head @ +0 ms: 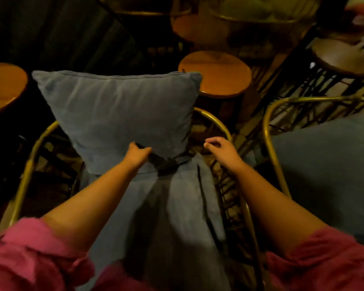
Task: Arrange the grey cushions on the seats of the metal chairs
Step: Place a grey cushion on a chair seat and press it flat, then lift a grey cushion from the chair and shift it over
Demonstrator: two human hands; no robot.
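Observation:
A grey-blue cushion [122, 114] stands upright against the curved back of a gold metal chair [27, 171] in the middle of the head view. A second grey cushion [170, 217] lies flat on that chair's seat below it. My left hand [138, 154] presses into the lower edge of the upright cushion, where the two cushions meet; whether its fingers pinch the fabric is hidden. My right hand [221, 150] hovers just right of the cushions with fingers loosely curled and apart, holding nothing. Another gold chair [269, 131] at the right carries a grey cushion [324, 169].
Round wooden tabletops stand close by: one table [2, 87] at the left, one table [216, 74] just behind the chair, another table [343, 57] at the far right. More gold-framed chairs [259, 19] crowd the back. The floor between them is dark.

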